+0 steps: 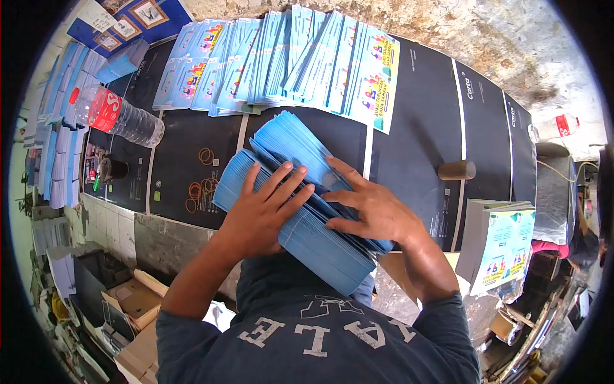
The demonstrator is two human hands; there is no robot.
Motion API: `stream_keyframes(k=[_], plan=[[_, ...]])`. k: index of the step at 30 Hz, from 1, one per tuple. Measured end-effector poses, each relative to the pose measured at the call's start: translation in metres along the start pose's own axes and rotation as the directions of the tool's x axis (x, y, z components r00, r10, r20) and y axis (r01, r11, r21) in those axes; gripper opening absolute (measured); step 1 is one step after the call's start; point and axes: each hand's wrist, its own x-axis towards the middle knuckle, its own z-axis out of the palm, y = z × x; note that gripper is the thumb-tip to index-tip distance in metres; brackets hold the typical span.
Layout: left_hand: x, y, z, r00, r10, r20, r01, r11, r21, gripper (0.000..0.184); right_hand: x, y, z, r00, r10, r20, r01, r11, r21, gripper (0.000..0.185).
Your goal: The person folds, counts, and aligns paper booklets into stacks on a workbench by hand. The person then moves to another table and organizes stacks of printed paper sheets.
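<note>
Two thick bundles of blue booklets lie side by side at a slant at the table's near edge, close to my body. My left hand rests across the nearer bundle, four fingers spread over its edges and the thumb hidden. My right hand grips the farther bundle from the right, with fingertips and thumb on the booklet edges. A dark gap shows between the two bundles. The lower right end of the nearer bundle hangs past the table edge.
Rows of printed booklets cover the table's far side. Rubber bands and a plastic bottle lie left. A brown cylinder lies right, near a booklet stack at the corner. An open cardboard box stands below left.
</note>
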Motion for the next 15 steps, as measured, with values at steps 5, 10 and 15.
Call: stream_keyframes(k=[5,10,15], plan=[[0.0,0.0,0.0,1.0,0.001,-0.011,-0.001,1.0,-0.016,0.111,0.0,-0.002,-0.002,1.0,-0.008,-0.002,0.008,1.0,-0.013,0.042],[0.001,0.0,-0.003,1.0,-0.003,0.03,0.003,1.0,-0.008,0.11,0.0,0.006,0.002,1.0,-0.005,0.023,0.005,1.0,0.028,0.043],[0.001,-0.001,-0.003,1.0,0.008,0.022,-0.008,1.0,0.008,0.106,0.0,0.007,0.004,0.998,-0.025,-0.065,0.031,0.994,0.103,0.032]])
